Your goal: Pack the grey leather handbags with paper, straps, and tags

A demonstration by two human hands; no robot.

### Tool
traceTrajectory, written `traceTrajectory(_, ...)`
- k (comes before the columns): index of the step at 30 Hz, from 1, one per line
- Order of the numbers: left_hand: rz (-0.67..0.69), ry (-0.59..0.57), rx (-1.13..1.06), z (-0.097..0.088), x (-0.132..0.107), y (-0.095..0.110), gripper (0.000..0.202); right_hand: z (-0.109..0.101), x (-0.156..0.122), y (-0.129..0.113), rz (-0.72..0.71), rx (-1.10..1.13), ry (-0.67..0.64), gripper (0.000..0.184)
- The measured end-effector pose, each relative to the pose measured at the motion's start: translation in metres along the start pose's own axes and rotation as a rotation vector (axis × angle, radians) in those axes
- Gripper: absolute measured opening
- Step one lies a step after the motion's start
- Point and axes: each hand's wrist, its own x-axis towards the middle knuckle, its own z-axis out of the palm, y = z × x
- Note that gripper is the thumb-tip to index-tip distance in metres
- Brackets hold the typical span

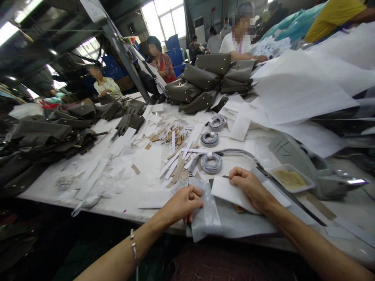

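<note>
My left hand [183,203] is closed in a pinch on a clear plastic bag [208,208] at the table's near edge. My right hand [249,186] has its fingers curled onto a white paper sheet [227,191] that lies over a pale grey fabric piece [234,224]. Just beyond both hands lies a coiled grey strap [211,163] with a long grey strap [234,153] running off to the right.
White paper strips and brown tags [172,136] litter the white table [125,187]. Two more strap coils [209,138] lie further back. Olive-grey handbags [205,84] are piled at the back and left. A small tray [291,178] sits right. Several people sit across the table.
</note>
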Motion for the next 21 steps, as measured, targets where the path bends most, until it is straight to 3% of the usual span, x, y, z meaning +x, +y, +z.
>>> traceTrajectory(7, -0.032, -0.061, 0.036, 0.003, 0.000, 0.003, 0.036, -0.001, 0.007, 0.005, -0.099, -0.035, 0.031, 0.011)
traceTrajectory(13, -0.113, -0.222, -0.117, -0.008, -0.010, 0.005, 0.041, -0.003, 0.006, 0.004, -0.045, 0.026, -0.007, 0.013)
traceTrajectory(17, -0.135, -0.130, 0.046, -0.012, -0.016, 0.006, 0.040, -0.003, 0.006, 0.001, -0.085, 0.015, 0.007, 0.013)
traceTrajectory(21, -0.073, -0.032, 0.229, -0.007, -0.013, 0.003, 0.032, -0.003, 0.004, 0.000, -0.050, 0.031, -0.029, 0.014)
